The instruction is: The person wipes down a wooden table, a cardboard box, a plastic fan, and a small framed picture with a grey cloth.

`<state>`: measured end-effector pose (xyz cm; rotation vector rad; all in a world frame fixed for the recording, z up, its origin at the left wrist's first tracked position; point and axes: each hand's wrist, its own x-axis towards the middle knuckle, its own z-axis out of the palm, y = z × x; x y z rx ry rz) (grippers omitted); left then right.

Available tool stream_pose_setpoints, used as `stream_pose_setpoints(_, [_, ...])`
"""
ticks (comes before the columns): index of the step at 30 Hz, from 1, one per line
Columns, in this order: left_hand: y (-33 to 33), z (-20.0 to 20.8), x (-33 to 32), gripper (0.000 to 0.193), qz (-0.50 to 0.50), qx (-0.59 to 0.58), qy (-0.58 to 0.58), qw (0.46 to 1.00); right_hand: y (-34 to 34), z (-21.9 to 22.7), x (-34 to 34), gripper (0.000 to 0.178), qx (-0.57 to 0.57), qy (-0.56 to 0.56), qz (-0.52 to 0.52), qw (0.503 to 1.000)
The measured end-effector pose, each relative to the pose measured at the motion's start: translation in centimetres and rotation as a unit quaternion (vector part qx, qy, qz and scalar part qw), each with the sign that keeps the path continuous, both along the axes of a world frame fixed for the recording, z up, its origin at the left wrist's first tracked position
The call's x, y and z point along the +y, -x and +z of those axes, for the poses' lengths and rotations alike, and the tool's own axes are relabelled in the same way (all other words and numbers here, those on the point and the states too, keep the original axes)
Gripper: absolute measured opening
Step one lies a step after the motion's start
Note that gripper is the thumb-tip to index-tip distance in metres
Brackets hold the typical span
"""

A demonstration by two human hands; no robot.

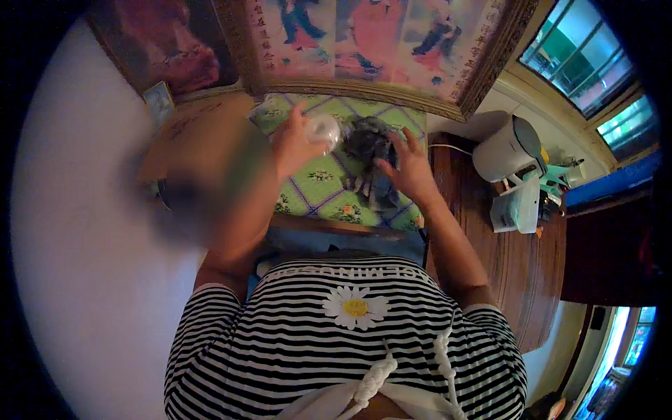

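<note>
Over a small table with a green flowered tablecloth [318, 192], my left hand [292, 143] is closed round a clear, round glass or jar [324, 131]. The thumb and fingers grip it from its left side. Just to the right lies a crumpled dark grey cloth [374, 147] that spreads toward the table's near edge. At its right side is my right hand [413, 168], thumb and fingers spread. The fingertips reach the cloth's edge, and no grip on it shows. A dark, blurred patch covers part of my left forearm.
Large framed pictures [381, 52] stand along the back of the table. A brown box [199, 126] sits at the left, partly blurred, with a small framed picture [159, 101] by it. On the wooden cabinet [458, 189] at right are a white cooker [500, 147] and a pale plastic container [516, 208].
</note>
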<state>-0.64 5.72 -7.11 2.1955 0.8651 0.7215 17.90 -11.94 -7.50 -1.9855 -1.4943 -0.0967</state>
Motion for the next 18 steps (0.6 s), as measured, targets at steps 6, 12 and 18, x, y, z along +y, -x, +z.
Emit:
stream_pose_setpoints(6, [0.7, -3.3, -3.0, 0.096, 0.003, 0.167, -0.205, 0.964, -0.4, -5.1, 5.0, 0.044, -0.133, 0.05, -0.038, 0.989])
stream_pose_setpoints(12, [1.8, -4.8, -2.7, 0.101, 0.044, 0.086, -0.206, 0.974, -1.5, -0.4, 5.3, 0.04, 0.071, -0.054, -0.014, 0.996])
stream_pose_setpoints(18, [1.7, -3.9, -2.8, 0.106, 0.025, 0.066, -0.079, 0.994, 5.7, -0.3, 5.5, 0.035, -0.062, -0.034, 0.196, 0.978])
